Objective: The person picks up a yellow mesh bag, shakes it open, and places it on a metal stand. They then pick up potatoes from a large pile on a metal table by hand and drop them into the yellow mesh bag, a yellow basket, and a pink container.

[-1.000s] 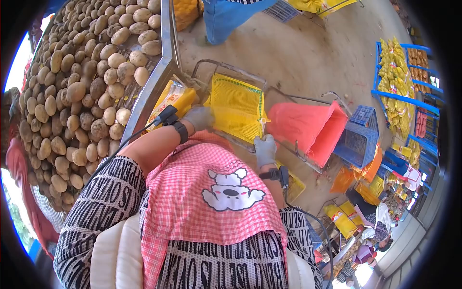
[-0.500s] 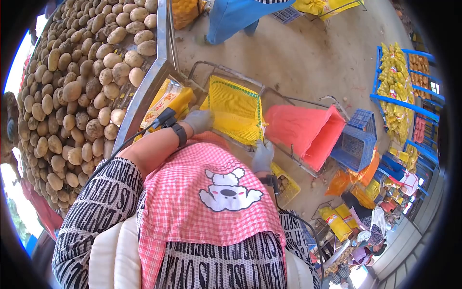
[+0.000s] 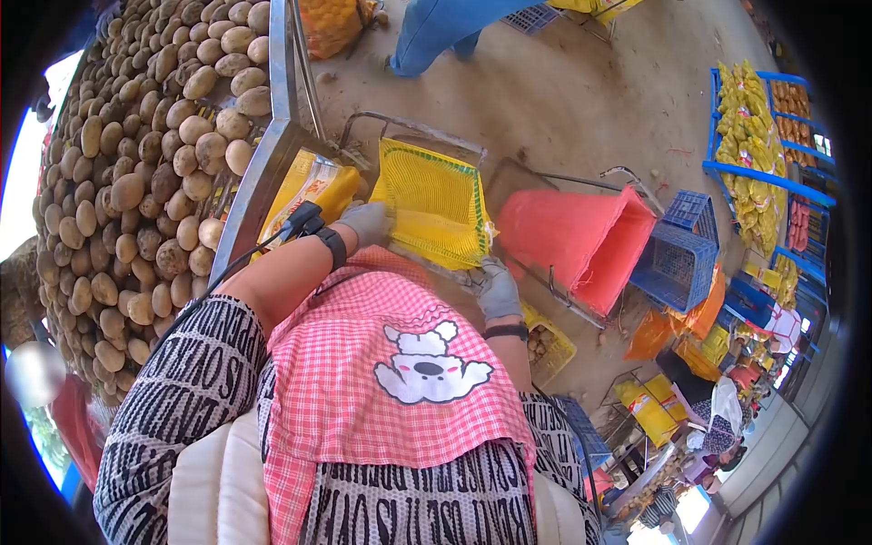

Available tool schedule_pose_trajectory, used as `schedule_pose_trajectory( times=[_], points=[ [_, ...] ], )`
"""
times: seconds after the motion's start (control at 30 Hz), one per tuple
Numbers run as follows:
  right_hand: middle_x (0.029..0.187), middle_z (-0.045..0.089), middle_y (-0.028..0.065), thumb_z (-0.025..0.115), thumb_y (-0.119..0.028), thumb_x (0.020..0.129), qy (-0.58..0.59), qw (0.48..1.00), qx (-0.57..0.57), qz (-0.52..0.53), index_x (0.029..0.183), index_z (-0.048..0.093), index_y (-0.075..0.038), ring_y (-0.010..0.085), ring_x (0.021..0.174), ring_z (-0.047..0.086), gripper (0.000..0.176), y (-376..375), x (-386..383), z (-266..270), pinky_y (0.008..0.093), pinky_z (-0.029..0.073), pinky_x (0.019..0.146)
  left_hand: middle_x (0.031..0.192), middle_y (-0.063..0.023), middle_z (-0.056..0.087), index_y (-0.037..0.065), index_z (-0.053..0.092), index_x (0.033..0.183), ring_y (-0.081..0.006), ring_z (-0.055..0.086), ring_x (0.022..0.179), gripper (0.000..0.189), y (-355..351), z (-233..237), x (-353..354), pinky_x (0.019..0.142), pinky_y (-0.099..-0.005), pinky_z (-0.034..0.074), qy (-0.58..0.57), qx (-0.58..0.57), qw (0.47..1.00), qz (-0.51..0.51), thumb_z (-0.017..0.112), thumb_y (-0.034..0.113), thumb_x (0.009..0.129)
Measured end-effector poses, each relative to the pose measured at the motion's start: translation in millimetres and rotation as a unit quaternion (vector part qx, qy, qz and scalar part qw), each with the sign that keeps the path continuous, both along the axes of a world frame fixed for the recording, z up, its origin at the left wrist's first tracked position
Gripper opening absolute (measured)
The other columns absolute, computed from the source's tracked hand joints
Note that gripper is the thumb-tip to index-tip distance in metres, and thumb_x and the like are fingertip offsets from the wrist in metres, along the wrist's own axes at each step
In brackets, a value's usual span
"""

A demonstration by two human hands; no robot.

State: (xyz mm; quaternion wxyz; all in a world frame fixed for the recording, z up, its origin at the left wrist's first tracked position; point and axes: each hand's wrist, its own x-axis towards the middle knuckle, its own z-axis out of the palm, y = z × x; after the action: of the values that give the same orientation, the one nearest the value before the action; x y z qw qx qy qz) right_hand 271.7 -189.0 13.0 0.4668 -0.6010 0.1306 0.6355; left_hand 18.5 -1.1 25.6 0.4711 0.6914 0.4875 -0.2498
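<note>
A yellow mesh bag (image 3: 429, 195) with a green-stitched rim hangs mouth open on a metal frame (image 3: 413, 120) in front of me. My left hand (image 3: 366, 224), in a grey glove, is closed on the near left edge of the bag; its fingertips are partly hidden. At the near right corner, my gloved right hand (image 3: 498, 289) has its fingers bent around the bag's edge, close to the frame. Left of the bag lies a stack of folded yellow bags (image 3: 313, 189) with printed labels.
Many potatoes (image 3: 127, 191) cover a metal-edged table (image 3: 263, 173) at left. A pink bag (image 3: 572, 236) on a frame and blue crates (image 3: 677, 263) stand to the right. A yellow crate (image 3: 554, 345) sits behind my right hand. A person in blue (image 3: 436, 36) stands ahead.
My right hand has shifted slightly down and left along the bag's near right corner, its fingers now more bent under the edge. My left hand stays at the left edge. The view has shifted slightly.
</note>
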Motion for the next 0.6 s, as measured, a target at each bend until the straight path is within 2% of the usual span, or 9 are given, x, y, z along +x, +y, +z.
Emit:
schedule_pose_trajectory(
  times=[0.07,0.2,0.27,0.33,0.43,0.47,0.5,0.57,0.6],
  points=[
    [0.112,0.067,0.0123,0.051,-0.013,0.099,0.030,0.999,-0.026,-0.017,0.114,0.055,-0.010,0.0297,0.096,0.069,0.016,3,0,3,0.0421,0.060,0.076,0.116,-0.0235,0.067,0.003,0.066,0.115,-0.0395,0.063,0.110,0.037,-1,0,2,0.092,-0.0465,0.048,0.002,-0.002,1.000,0.013,0.057,0.033,0.096],
    [0.107,0.067,0.0122,0.051,-0.013,0.098,0.028,0.996,-0.072,-0.036,0.110,0.055,-0.011,0.0281,0.093,0.067,0.013,-4,1,-23,0.0417,0.058,0.075,0.116,-0.0235,0.067,0.002,0.066,0.113,-0.0385,0.064,0.110,0.036,-5,-11,3,0.092,-0.0461,0.048,0.016,0.015,1.000,0.004,0.057,0.033,0.097],
    [0.104,0.067,0.0107,0.051,-0.012,0.097,0.063,0.997,-0.037,-0.027,0.108,0.057,-0.013,0.0266,0.088,0.065,0.012,-13,5,-51,0.0418,0.056,0.070,0.114,-0.0226,0.068,0.002,0.066,0.114,-0.0382,0.064,0.109,0.037,-3,-16,1,0.091,-0.0456,0.048,0.016,0.005,1.000,-0.002,0.057,0.033,0.096],
    [0.104,0.067,0.0102,0.051,-0.012,0.097,0.069,0.996,-0.048,-0.044,0.107,0.058,-0.013,0.0266,0.086,0.064,0.012,-17,2,-57,0.0413,0.055,0.068,0.112,-0.0217,0.069,0.003,0.066,0.114,-0.0379,0.064,0.108,0.037,1,-20,-2,0.091,-0.0451,0.049,0.016,-0.004,1.000,-0.007,0.058,0.034,0.096],
    [0.105,0.067,0.0090,0.051,-0.013,0.097,0.083,0.995,-0.045,-0.034,0.106,0.059,-0.012,0.0262,0.086,0.064,0.011,-12,8,-45,0.0401,0.054,0.068,0.103,-0.0196,0.071,0.003,0.066,0.109,-0.0375,0.065,0.104,0.039,4,-20,-1,0.087,-0.0448,0.049,-0.002,-0.051,0.997,0.062,0.061,0.039,0.093],
    [0.105,0.068,0.0084,0.051,-0.014,0.097,0.091,0.995,-0.032,-0.011,0.106,0.059,-0.012,0.0258,0.088,0.064,0.012,-7,7,-37,0.0394,0.054,0.070,0.099,-0.0185,0.071,0.003,0.065,0.105,-0.0375,0.065,0.102,0.040,0,-17,-3,0.086,-0.0448,0.049,-0.014,0.034,0.998,0.054,0.063,0.040,0.091],
    [0.108,0.068,0.0086,0.051,-0.015,0.098,0.029,0.999,-0.044,0.009,0.107,0.061,-0.012,0.0263,0.091,0.065,0.013,0,0,-21,0.0405,0.055,0.077,0.094,-0.0174,0.072,0.003,0.065,0.102,-0.0375,0.065,0.101,0.041,-3,-13,-5,0.085,-0.0449,0.049,-0.024,0.119,0.992,0.044,0.065,0.042,0.089],
    [0.116,0.067,0.0110,0.051,-0.015,0.097,0.007,0.993,0.035,0.115,0.113,0.061,-0.009,0.0307,0.100,0.066,0.020,-4,28,-22,0.0485,0.054,0.087,0.095,-0.0196,0.070,0.002,0.062,0.100,-0.0376,0.065,0.101,0.044,-12,0,4,0.085,-0.0455,0.048,-0.090,0.226,0.968,0.052,0.067,0.044,0.086],
    [0.119,0.067,0.0124,0.050,-0.018,0.096,-0.005,0.989,-0.034,0.146,0.118,0.059,-0.006,0.0316,0.104,0.066,0.027,7,41,10,0.0492,0.053,0.089,0.096,-0.0210,0.070,0.002,0.061,0.103,-0.0386,0.064,0.102,0.045,-19,8,16,0.087,-0.0456,0.047,-0.119,0.245,0.955,0.115,0.066,0.043,0.087]
  ],
)
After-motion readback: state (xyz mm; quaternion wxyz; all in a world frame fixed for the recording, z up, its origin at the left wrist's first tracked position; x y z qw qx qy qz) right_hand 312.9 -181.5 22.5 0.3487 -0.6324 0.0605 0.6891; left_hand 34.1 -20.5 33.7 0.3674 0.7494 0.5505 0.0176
